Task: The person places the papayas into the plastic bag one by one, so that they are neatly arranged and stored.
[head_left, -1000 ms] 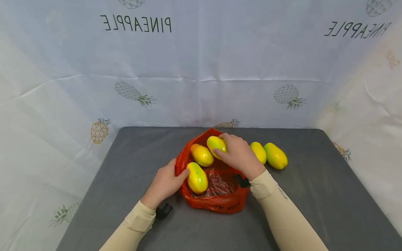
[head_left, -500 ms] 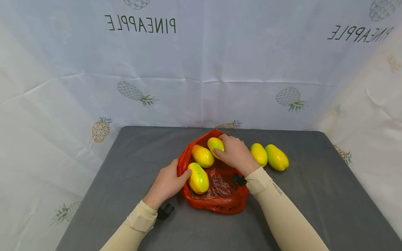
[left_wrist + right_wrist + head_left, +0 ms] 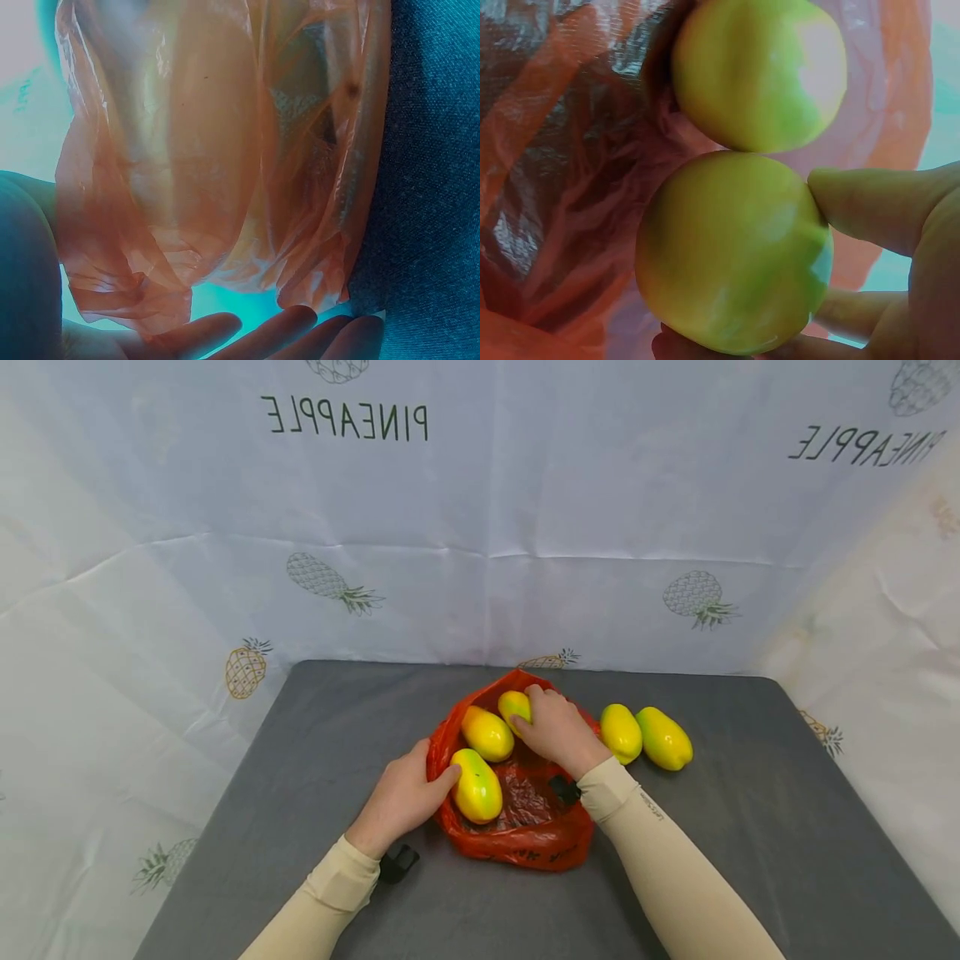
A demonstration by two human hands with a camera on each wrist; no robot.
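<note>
the held mango (image 3: 512,706) is inside the red bag (image 3: 517,843), at twelve o'clock in its mouth in the head view; the right hand (image 3: 557,727) comes in from about two o'clock, thumb and fingers curled around the fruit. the left hand (image 3: 408,785) is at nine o'clock, pinching the bag's side wall, its thumb over the edge and touching or almost touching the lower mango (image 3: 477,787); i cannot tell which. the upper mango (image 3: 488,735) lies at eleven o'clock, while the inner loose mango (image 3: 621,732) and outer loose mango (image 3: 665,739) sit side by side on the gray table (image 3: 765,827), between two and three o'clock from the bag. the fruit looks firm, glossy and probably rather slick, moderate in weight and not fragile, so a grip around the widest part should beat one on a tapered end. the bag seems thin, floppy and easily torn; its edge is the sensible place to steady it. the right wrist view shows what the hand covers from above: one digit pressing the fruit at two o'clock, others curving beneath, and a neighbouring mango apparently touching it at twelve. the left wrist view alone shows the outer wall, translucent, with a fruit's rounded outline behind it and fingertips along six o'clock.
</note>
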